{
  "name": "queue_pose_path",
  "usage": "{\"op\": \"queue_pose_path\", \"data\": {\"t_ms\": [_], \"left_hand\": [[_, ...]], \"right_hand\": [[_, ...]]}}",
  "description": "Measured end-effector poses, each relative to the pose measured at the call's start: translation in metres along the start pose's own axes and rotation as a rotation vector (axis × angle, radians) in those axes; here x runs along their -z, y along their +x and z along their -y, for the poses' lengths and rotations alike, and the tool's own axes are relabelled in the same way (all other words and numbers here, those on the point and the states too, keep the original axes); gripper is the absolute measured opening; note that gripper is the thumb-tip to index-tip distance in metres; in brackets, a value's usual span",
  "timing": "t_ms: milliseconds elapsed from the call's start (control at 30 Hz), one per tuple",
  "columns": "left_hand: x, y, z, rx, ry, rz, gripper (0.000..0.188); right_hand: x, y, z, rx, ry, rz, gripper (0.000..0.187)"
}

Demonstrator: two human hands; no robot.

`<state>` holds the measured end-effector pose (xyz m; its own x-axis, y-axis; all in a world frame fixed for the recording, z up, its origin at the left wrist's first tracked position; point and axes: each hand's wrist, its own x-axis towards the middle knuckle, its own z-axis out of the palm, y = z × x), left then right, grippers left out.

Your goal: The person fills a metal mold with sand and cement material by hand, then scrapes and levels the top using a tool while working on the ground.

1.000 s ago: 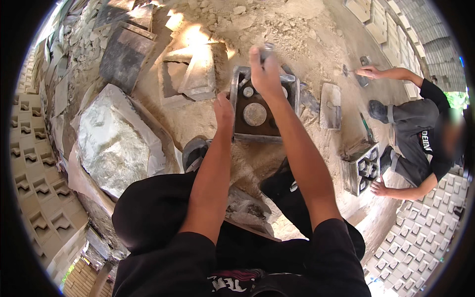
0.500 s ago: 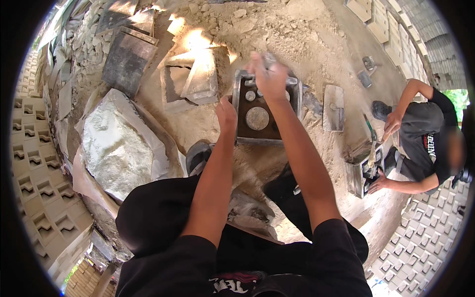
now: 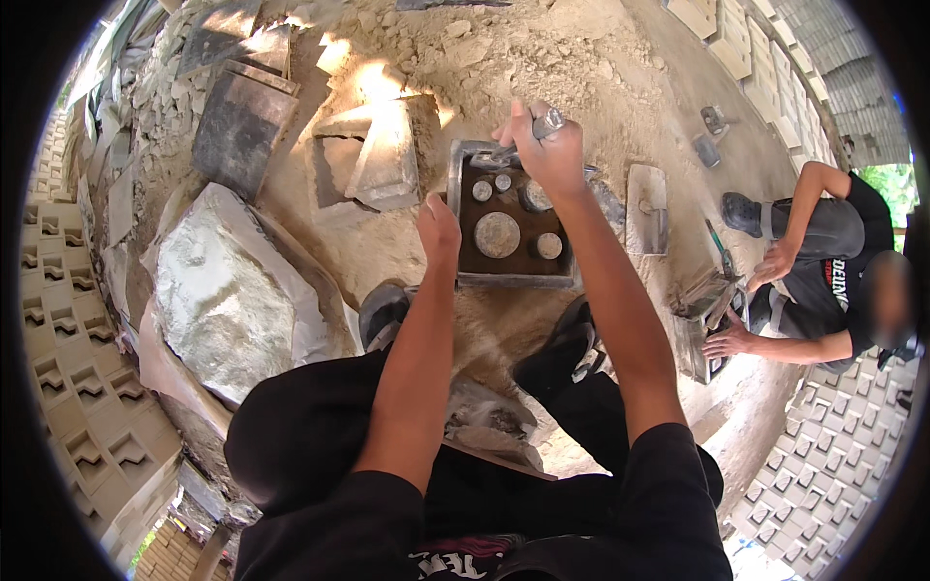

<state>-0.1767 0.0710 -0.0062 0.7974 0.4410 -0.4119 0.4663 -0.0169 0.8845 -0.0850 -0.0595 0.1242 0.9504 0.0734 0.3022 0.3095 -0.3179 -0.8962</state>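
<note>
Right hand [image 3: 553,157] has shifted rightward. Left hand [image 3: 439,230] just left of box frame [image 3: 513,282], grip unclear. Box frame on ground [image 3: 610,116], pale discs [image 3: 498,235] inside; right hand clutches metal tool [image 3: 549,121] at its far side. Beyond: rubble [image 3: 484,48].

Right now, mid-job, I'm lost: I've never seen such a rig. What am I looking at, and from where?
There's no machine: these are a person's bare hands, seen from above through a fisheye camera on their head, which bends straight edges. The right hand grips a metal-looking tool over a rectangular frame containing round pieces. The left hand is by the frame's left edge; whether it touches is unclear. Around it is sandy ground, with a whitish heap to the left; to the right, a co-worker crouches at a second box.
</note>
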Motion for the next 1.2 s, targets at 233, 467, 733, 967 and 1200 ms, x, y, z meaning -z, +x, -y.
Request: {"op": "queue_pose_path", "data": {"t_ms": [233,467,733,967,1200], "left_hand": [[-0.008,0.007,0.011,-0.215,0.159,-0.081,0.053],[-0.011,-0.008,-0.015,-0.222,0.462,-0.009,0.065],[-0.01,-0.004,-0.005,-0.258,0.425,0.008,0.067],[-0.001,-0.005,-0.014,-0.148,0.501,-0.01,0.073],[-0.009,-0.009,-0.018,-0.143,0.524,0.001,0.072]], "right_hand": [[0.033,-0.009,0.015,-0.099,0.017,-0.096,0.039],[0.048,-0.009,0.003,-0.13,0.076,-0.17,0.036],[0.073,-0.023,-0.001,-0.113,-0.034,-0.229,0.04],[0.07,-0.021,0.022,-0.341,-0.063,-0.308,0.044],[0.063,-0.048,-0.022,-0.261,-0.082,-0.51,0.04]]}}
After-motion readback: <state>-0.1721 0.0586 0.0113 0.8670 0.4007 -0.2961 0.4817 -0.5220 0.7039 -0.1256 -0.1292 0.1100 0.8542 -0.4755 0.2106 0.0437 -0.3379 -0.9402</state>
